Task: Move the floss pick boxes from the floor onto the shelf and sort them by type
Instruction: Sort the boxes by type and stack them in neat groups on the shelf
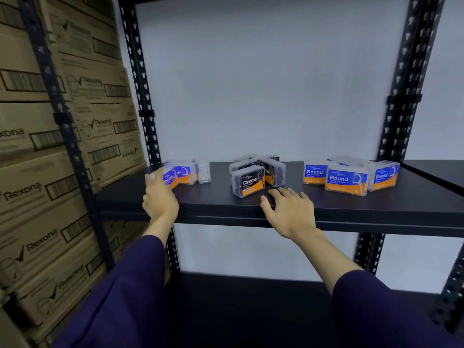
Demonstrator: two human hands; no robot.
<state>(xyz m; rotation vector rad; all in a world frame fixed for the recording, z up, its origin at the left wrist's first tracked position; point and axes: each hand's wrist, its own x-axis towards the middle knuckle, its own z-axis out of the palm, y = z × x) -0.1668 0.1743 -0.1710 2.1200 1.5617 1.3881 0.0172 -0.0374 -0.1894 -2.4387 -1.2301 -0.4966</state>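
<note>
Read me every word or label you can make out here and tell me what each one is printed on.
"Rexona": cardboard cartons stacked at left.
"Smooth": box at the left hand, label.
"Charcoal": front dark box.
"Round": three blue-orange boxes, e.g..
Smaller print on the boxes, and the carton barcodes, too blurred to read.

— What can you read on the small boxes on the shelf (351, 204)?

— Three kinds. The box at the left (170, 177) says "Smooth" on blue; its neighbour (184, 175) shows only "th". The dark box in the middle (249, 184) reads "Charcoal", with smaller print below too blurred to make out. The three boxes at the right (346, 180) each say "Round", with small print underneath that I cannot read for sure.

— And the cartons (45, 187) on the left?

— "Rexona", printed again and again beside a tick mark and barcodes. The barcode digits cannot be read.
</note>
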